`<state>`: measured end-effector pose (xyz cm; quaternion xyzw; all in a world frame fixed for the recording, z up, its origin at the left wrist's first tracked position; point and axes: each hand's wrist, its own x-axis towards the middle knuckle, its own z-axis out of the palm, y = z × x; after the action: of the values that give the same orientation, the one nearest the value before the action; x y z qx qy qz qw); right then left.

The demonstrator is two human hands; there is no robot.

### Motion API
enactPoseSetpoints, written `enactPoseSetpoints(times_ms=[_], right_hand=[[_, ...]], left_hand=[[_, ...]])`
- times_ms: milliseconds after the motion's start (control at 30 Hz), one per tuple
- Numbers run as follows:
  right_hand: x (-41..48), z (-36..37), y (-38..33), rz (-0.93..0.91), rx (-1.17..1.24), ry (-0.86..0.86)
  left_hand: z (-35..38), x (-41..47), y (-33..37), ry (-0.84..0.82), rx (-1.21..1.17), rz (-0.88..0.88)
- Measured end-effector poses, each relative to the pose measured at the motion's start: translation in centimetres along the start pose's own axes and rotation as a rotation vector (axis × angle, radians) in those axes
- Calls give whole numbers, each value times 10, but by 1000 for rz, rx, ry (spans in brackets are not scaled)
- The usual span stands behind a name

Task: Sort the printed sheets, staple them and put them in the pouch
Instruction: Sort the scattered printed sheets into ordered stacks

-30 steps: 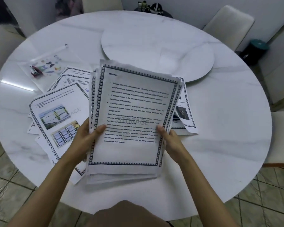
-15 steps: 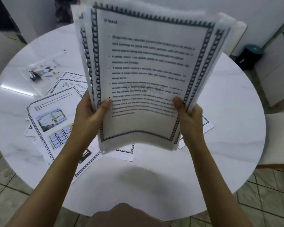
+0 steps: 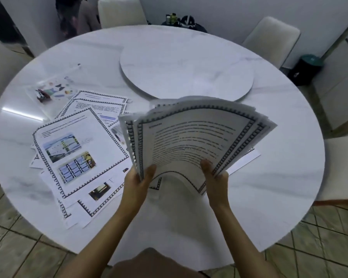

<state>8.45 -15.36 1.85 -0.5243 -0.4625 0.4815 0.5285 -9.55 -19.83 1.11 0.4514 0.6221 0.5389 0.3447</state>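
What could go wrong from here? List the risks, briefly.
1. The held stack is bowed and fanned, gripped only at its lower edge by the left hand and right hand; sheets may slip out or mix order.
2. Loose sheets overlap near the table edge; a brush could push them off.
3. Stapling the uneven edges could miss some pages.

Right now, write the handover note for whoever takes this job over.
Left hand: grips the left edge of the stack.
Right hand: grips the stack's right edge; the stack is lifted off the table and bowed.
Loose sheets lie spread on the table to the left; one more shows under the stack on the right.
Pouch lies flat beyond the loose sheets, something small and dark inside or under it.
Done: part of the sheets gathered.
Left: finish sorting, staple, fill the pouch.
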Motion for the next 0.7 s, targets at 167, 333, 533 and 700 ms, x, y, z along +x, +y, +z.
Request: enactPoseSetpoints(times_ms=[167,333,533,700], right_hand=[[-3,-5,-14,-33,23,22],[-8,-19,-14,-46,54,24],[-17,-30,16,90,-116,-68],[-13,-34,10,65,-34,-12]], left_hand=[[2,5,17,4,-4,20],[8,0,12,-37,-16,-1],[12,-8,-14,-131,-31,-160],[14,-5,0,-135,-41,-153]])
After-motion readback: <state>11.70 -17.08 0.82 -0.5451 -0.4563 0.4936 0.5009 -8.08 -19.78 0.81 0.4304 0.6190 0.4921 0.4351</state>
